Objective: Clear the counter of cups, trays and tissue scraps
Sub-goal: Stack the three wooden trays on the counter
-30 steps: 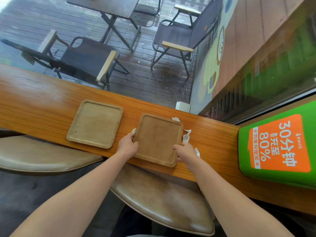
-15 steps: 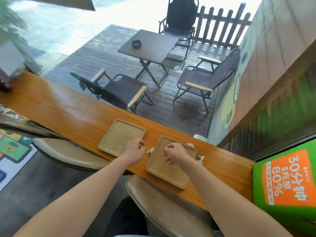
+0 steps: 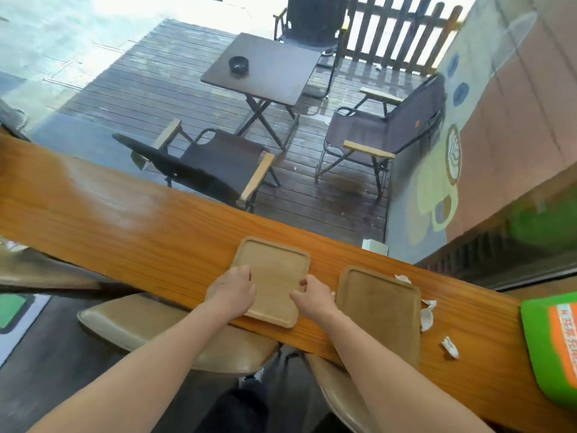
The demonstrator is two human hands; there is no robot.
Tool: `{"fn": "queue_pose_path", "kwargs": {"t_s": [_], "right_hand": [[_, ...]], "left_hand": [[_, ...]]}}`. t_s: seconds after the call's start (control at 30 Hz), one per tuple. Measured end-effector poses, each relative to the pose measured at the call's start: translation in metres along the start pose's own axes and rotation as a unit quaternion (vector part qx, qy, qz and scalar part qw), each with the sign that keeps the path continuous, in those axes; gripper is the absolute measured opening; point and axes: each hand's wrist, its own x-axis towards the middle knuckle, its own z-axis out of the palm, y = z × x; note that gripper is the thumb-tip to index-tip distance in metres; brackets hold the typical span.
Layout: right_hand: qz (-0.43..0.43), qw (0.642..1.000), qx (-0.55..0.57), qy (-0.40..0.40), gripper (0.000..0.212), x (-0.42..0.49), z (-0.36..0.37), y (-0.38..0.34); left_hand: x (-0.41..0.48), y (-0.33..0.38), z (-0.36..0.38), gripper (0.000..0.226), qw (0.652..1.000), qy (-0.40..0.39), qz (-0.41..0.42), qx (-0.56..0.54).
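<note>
Two square wooden trays lie on the long wooden counter. My left hand grips the left edge of the lighter tray, and my right hand grips its right edge. The darker tray lies just to the right, its near end hanging over the counter's front edge. White tissue scraps sit around the darker tray: one at its far corner, a crumpled pair by its right side, and one nearer me.
A green and orange box stands at the counter's right end. Padded stools sit below the front edge. A small white block sits at the counter's far edge. Behind the glass are a deck table and folding chairs.
Both hands have left the darker tray and shifted left onto the lighter tray, one on each side edge. The view has swung left and up.
</note>
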Motion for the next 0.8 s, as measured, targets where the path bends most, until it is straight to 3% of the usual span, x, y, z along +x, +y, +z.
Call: {"fn": "queue_pose_path", "kwargs": {"t_s": [0.1,0.43,0.6,0.8], "right_hand": [[-0.003,0.999,-0.031,0.015,0.057,0.004,0.023,-0.013],[0.066,0.99,-0.079,0.094,0.057,0.018,0.038,-0.01],[0.127,0.986,-0.021,0.109,0.073,0.036,0.046,-0.004],[0.181,0.973,0.042,0.135,0.08,0.052,0.072,-0.003]], "left_hand": [[0.009,-0.03,-0.005,0.016,0.998,-0.011,0.012,0.064],[0.049,-0.062,0.006,0.018,0.993,-0.038,0.034,0.104],[0.065,-0.064,0.023,0.032,0.994,-0.01,0.03,0.108],[0.08,-0.066,0.035,0.05,0.999,0.007,-0.023,0.034]]}}
